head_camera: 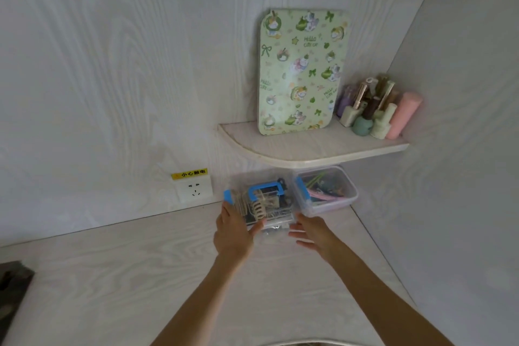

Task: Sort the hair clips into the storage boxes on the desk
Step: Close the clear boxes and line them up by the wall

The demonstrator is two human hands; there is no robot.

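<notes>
Left hand (pixel 233 236) grips the near-left corner of the lidded clear box (pixel 261 205), thumb on top. Right hand (pixel 311 233) hovers open at its right corner. Clips (pixel 258 206) fill it; second box (pixel 327 191) touches it, both on the tabletop (pixel 140 275).

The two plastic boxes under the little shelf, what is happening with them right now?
A person reaches with both hands to the left storage box, a clear one with blue latches, full of hair clips. The left hand grips its near left side; the right hand is open at its near right corner. The right storage box stands beside it, under the corner shelf, and holds colourful clips. Both boxes stand on the desk.
</notes>
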